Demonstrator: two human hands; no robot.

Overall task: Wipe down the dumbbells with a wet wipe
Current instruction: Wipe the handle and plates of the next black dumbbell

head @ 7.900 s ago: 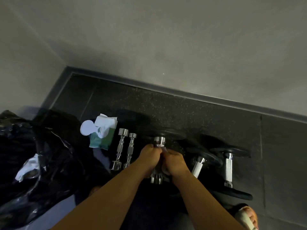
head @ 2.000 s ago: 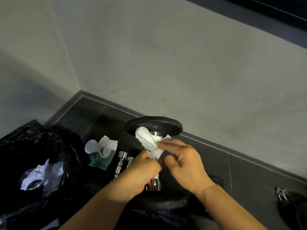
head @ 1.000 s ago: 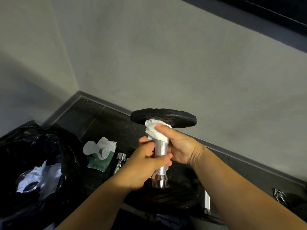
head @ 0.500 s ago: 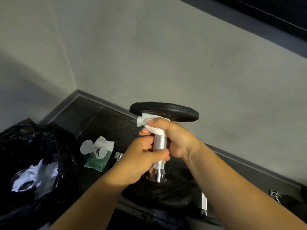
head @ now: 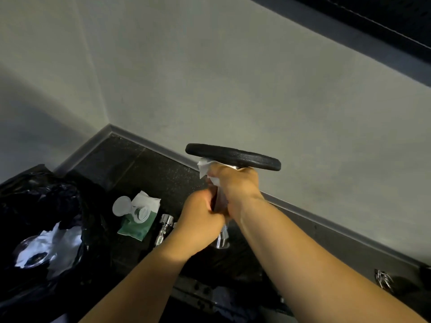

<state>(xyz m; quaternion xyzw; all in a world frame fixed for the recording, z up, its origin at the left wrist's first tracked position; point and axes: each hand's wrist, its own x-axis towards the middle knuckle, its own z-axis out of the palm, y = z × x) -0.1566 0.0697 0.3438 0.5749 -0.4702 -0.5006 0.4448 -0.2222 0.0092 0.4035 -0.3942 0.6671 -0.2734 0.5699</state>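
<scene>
Dark floor [head: 144, 169] lies below the dumbbell [head: 219, 203], held upright in the air. Left hand [head: 200, 220] grips the lower handle [head: 222, 231]; right hand [head: 235, 185], clamped round the wipe [head: 205, 169], has slid up under the top plate [head: 256, 162], so the handle looks nearly done.

Gym corner. Black speckled rubber floor tiles [head: 149, 169] beneath the left hand [head: 200, 220] and right hand [head: 235, 185], grey skirting [head: 326, 223] along bare walls [head: 210, 78]. Both hold a plate-loaded dumbbell [head: 233, 156]; spare chrome dumbbell bar [head: 164, 226] on the floor just left of them, black bin bag [head: 46, 206] further left.
</scene>
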